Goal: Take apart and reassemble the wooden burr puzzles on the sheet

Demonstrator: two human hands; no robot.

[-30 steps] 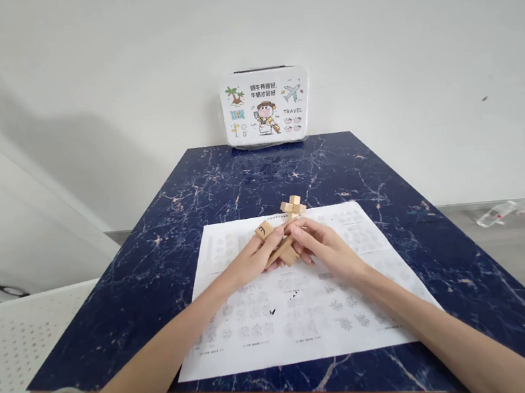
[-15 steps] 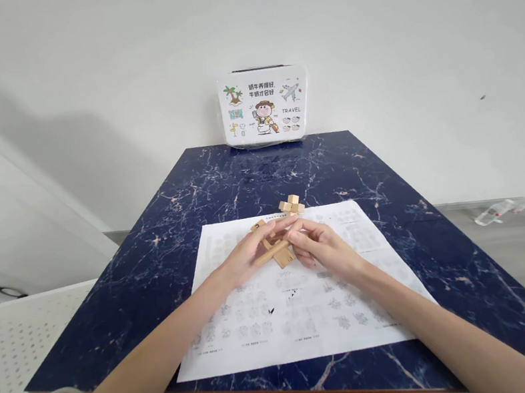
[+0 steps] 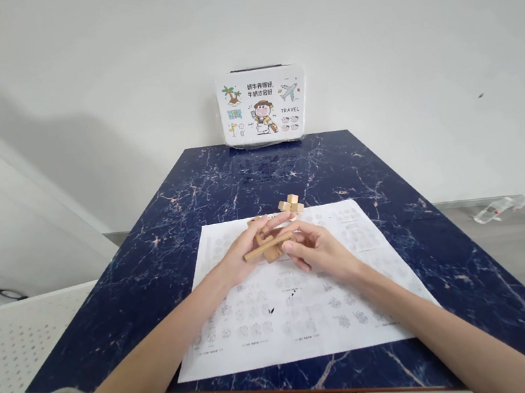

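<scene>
Light wooden puzzle pieces [image 3: 274,255] are gripped by my left hand [image 3: 238,255], its fingers curled around their far side. A long wooden stick [image 3: 265,246] lies slantwise across the front of these pieces. My right hand [image 3: 327,249] pinches the stick's right end between thumb and fingers. Part of the pieces is hidden behind the fingers and the stick. Just beyond my hands, a small wooden interlocking puzzle [image 3: 291,204] stands at the top edge of a printed sheet [image 3: 240,357]. Both hands are over that sheet.
The blue marbled table [image 3: 159,242] carries the sheet. At its far edge a white cartoon-printed case [image 3: 265,106] leans against the wall. A white perforated rack [image 3: 12,349] stands at the left, and a clear plastic bottle [image 3: 493,210] lies on the floor at the right.
The stick has shifted left and up across the puzzle pieces and lies flatter. The held pieces have turned a little, and my right hand has moved slightly left.
</scene>
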